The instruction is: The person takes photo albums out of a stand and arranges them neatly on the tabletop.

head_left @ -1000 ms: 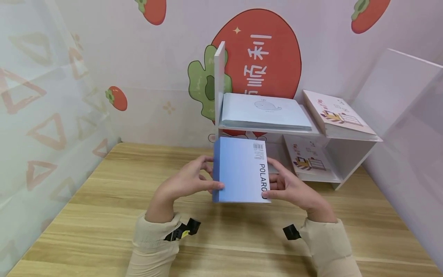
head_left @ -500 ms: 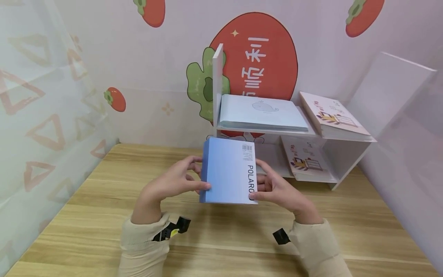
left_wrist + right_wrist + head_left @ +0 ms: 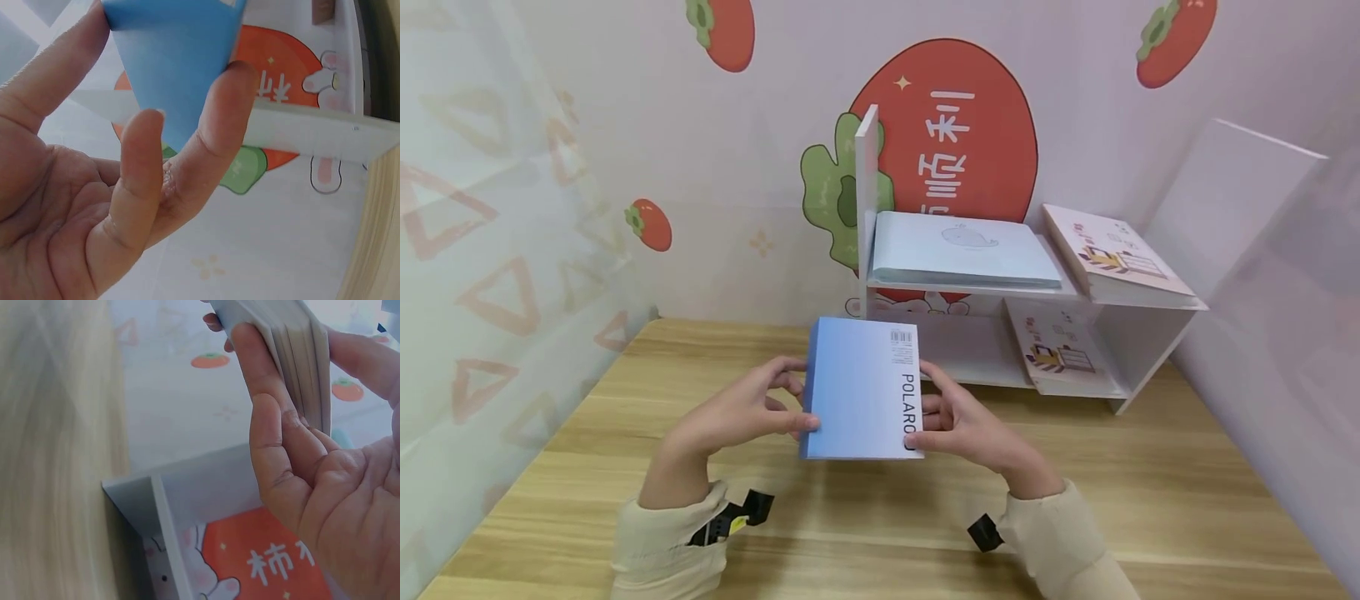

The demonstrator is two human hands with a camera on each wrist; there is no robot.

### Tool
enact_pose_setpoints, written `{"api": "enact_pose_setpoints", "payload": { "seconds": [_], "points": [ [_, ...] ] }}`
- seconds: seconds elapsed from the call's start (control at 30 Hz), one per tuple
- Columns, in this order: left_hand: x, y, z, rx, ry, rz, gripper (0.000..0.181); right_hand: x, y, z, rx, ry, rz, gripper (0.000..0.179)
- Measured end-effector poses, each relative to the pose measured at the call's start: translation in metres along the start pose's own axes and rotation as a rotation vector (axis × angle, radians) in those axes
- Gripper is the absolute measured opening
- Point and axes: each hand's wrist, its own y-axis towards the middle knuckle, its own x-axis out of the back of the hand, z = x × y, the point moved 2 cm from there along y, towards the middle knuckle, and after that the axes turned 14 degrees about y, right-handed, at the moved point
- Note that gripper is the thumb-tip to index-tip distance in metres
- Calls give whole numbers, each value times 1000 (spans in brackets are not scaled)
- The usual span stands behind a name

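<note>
A blue photo album (image 3: 861,387) marked "POLARO…" is held up in front of the white shelf's left end, its cover facing up toward me. My left hand (image 3: 741,410) pinches its spine side, thumb on the cover and fingers behind. On the opposite edge my right hand (image 3: 966,423) grips it the same way, the thumb covering part of the lettering. The left wrist view shows the smooth blue spine (image 3: 175,56) between thumb and fingers. Thick page edges (image 3: 300,369) show between the right thumb and fingers in the right wrist view.
The white two-tier shelf (image 3: 1150,346) stands at the back right. A pale whale-cover album (image 3: 962,248) lies on its upper board, with a truck-cover album (image 3: 1120,254) beside it. Another truck-cover album (image 3: 1060,346) lies below. Wood-grain tabletop (image 3: 880,533) extends in front.
Both hands have carried the blue album left and slightly nearer, away from the front of the shelf. Their grip looks the same. The head view has shifted slightly.
</note>
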Motion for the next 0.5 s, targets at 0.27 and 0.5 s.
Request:
{"api": "enact_pose_setpoints", "payload": {
  "seconds": [0.27, 0.5],
  "points": [
    [10, -8, 11, -10, 18, 24, 87, -12, 10, -7, 0, 17, -2, 96],
    [18, -13, 23, -20, 33, 20, 85, -21, 20, -11, -6, 50, 11, 96]
  ]
}}
